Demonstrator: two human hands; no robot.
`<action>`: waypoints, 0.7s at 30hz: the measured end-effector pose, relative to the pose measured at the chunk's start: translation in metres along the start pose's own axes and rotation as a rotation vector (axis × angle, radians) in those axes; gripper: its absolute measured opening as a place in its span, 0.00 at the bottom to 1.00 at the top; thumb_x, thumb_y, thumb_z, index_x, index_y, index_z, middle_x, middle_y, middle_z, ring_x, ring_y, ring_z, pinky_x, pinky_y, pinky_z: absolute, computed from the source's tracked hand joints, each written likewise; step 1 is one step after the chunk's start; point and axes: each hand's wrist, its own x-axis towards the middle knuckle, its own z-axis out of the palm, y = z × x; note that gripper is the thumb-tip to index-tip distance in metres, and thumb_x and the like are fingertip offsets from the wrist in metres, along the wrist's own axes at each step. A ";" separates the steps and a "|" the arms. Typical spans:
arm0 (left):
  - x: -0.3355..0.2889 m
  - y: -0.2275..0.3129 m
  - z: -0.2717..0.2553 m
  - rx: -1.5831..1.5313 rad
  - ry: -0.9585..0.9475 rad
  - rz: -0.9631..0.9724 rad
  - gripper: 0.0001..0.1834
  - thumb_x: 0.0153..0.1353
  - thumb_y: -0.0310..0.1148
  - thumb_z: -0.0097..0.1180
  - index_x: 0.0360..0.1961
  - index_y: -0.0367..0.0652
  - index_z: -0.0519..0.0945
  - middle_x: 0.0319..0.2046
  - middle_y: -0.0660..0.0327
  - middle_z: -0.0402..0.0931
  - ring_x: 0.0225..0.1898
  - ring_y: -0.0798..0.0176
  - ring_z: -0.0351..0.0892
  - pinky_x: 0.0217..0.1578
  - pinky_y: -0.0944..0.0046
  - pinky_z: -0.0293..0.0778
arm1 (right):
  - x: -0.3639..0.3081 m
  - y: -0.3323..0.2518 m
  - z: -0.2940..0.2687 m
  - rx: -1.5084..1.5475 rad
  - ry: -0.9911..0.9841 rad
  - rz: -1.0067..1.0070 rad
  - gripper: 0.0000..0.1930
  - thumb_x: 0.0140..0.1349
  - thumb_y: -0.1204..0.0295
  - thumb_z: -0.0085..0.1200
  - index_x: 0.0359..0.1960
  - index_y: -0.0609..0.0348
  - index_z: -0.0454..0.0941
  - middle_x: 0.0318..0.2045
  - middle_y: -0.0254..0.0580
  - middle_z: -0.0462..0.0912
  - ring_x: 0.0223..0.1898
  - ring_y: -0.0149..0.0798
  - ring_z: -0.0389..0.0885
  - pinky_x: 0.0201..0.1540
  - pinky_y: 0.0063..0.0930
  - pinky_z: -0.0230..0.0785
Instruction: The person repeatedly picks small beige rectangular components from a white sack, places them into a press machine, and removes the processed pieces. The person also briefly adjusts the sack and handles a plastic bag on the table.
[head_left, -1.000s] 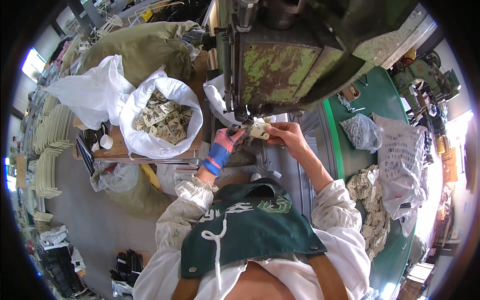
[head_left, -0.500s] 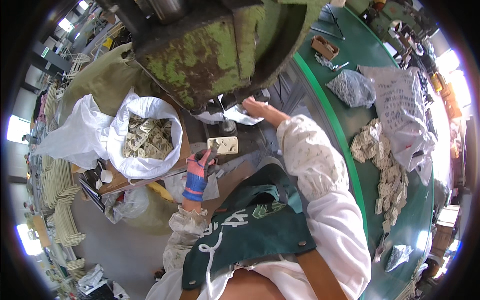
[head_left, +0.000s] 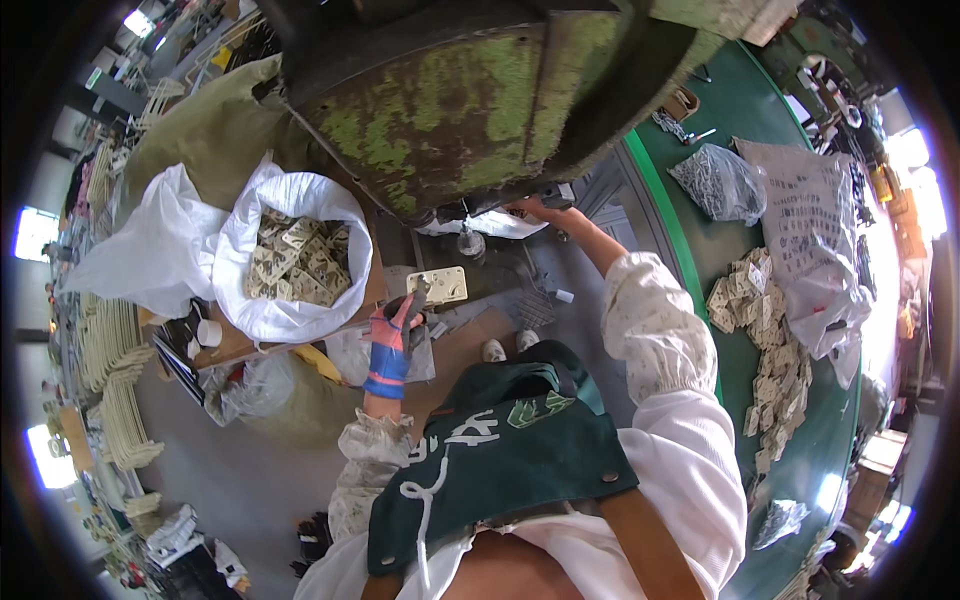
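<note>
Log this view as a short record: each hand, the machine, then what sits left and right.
Left hand: in a pink-and-blue glove, gripping the left end of a flat cream plate
Right hand: bare, at a white bag below the machine; fingertips hidden
Machine: press with worn green paint
Left side: open white sack holding many pale plates
Right side: loose plate pile and clear plastic bag on a green table

The head view (a fisheye) looks down on left hand (head_left: 392,328) and right hand (head_left: 538,208).
</note>
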 end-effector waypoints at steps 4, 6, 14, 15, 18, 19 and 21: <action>0.009 0.000 0.015 0.066 -0.047 0.194 0.13 0.60 0.37 0.52 0.28 0.38 0.78 0.15 0.70 0.67 0.12 0.77 0.60 0.12 0.72 0.50 | -0.020 -0.080 -0.050 0.383 -0.082 0.238 0.13 0.44 0.72 0.58 0.33 0.65 0.79 0.24 0.32 0.79 0.28 0.26 0.74 0.31 0.22 0.65; 0.016 0.001 0.014 -0.104 -0.108 -0.001 0.10 0.59 0.33 0.54 0.33 0.34 0.78 0.19 0.66 0.70 0.16 0.75 0.65 0.17 0.74 0.57 | -0.026 -0.085 -0.055 0.487 -0.072 0.286 0.12 0.45 0.74 0.55 0.32 0.66 0.80 0.23 0.29 0.77 0.26 0.23 0.71 0.28 0.20 0.62; 0.031 -0.006 0.032 -0.141 -0.068 0.005 0.11 0.59 0.33 0.55 0.35 0.35 0.78 0.18 0.65 0.69 0.15 0.73 0.65 0.14 0.74 0.56 | -0.022 -0.062 -0.039 0.472 -0.054 0.231 0.09 0.47 0.76 0.55 0.31 0.67 0.79 0.24 0.31 0.79 0.25 0.27 0.73 0.30 0.25 0.65; 0.028 -0.003 0.032 -0.106 -0.053 -0.005 0.11 0.59 0.34 0.55 0.36 0.36 0.78 0.18 0.65 0.69 0.15 0.73 0.65 0.14 0.74 0.56 | -0.019 -0.059 -0.032 0.514 -0.034 0.230 0.09 0.47 0.75 0.56 0.31 0.67 0.79 0.25 0.32 0.80 0.26 0.29 0.74 0.31 0.26 0.67; 0.021 0.001 0.034 -0.072 0.027 0.040 0.10 0.59 0.35 0.54 0.34 0.38 0.78 0.16 0.67 0.67 0.13 0.74 0.62 0.14 0.75 0.56 | -0.024 -0.133 -0.048 0.454 0.062 0.165 0.08 0.51 0.73 0.61 0.30 0.65 0.78 0.25 0.34 0.81 0.26 0.31 0.77 0.30 0.26 0.69; 0.021 -0.003 0.037 -0.084 0.057 0.093 0.10 0.60 0.35 0.52 0.33 0.39 0.78 0.15 0.68 0.66 0.11 0.74 0.59 0.15 0.75 0.56 | -0.030 -0.158 -0.052 0.589 0.078 0.277 0.08 0.52 0.72 0.61 0.29 0.64 0.78 0.24 0.35 0.80 0.24 0.30 0.77 0.28 0.24 0.68; 0.017 0.000 0.038 -0.203 0.024 0.113 0.10 0.62 0.37 0.50 0.30 0.42 0.76 0.15 0.70 0.65 0.10 0.75 0.57 0.15 0.74 0.56 | -0.043 -0.201 -0.055 0.956 0.037 0.531 0.08 0.53 0.71 0.61 0.28 0.63 0.78 0.21 0.35 0.79 0.21 0.26 0.74 0.23 0.20 0.65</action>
